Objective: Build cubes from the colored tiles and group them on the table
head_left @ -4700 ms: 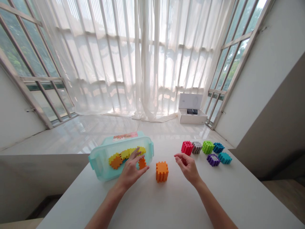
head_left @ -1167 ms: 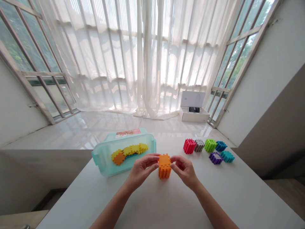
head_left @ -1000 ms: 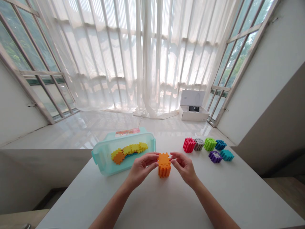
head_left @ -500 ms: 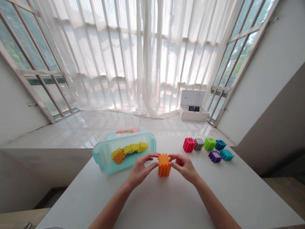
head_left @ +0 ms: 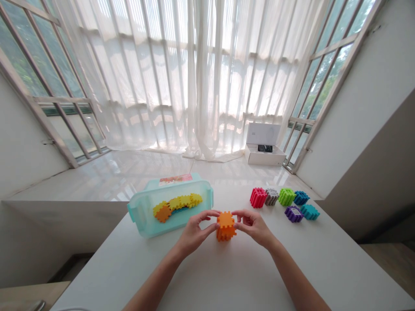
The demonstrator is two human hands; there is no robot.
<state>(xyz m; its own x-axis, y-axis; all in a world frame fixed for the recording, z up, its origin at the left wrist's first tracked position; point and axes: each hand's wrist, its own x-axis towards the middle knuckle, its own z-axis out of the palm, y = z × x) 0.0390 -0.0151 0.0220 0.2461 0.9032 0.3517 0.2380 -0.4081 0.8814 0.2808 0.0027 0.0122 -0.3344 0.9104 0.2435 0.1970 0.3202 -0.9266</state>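
Pinching an orange block (head_left: 226, 226) from both sides, the person's hands meet near the middle of the head view. The block lies between them, directly right of the left hand (head_left: 194, 233) and directly left of the right hand (head_left: 254, 226). Both hands look about equally near it, and both forearms angle inward from the bottom of the view. Each hand is drawn into a narrow pinch against one side of the block, holding it between them. The block appears to sit on the white table (head_left: 246, 276), though I cannot tell whether the hands are bearing any of its weight.

The block is squat and chunky, built from notched plastic pieces with toothed edges. It has no clear long axis, being about as wide as it is tall, and it looks turned slightly so that one corner points toward the camera.

To its left stands a clear teal plastic box (head_left: 142, 216) holding a curved line of yellow pieces (head_left: 178, 201) and an orange star-shaped piece (head_left: 163, 213). To its right, a red block (head_left: 258, 198), grey block (head_left: 271, 197), green block (head_left: 287, 197) and blue block (head_left: 301, 198) form a row, with a purple block (head_left: 293, 214) and teal block (head_left: 309, 212) just in front. Farther off, an open white box (head_left: 265, 155) sits on the shiny floor.
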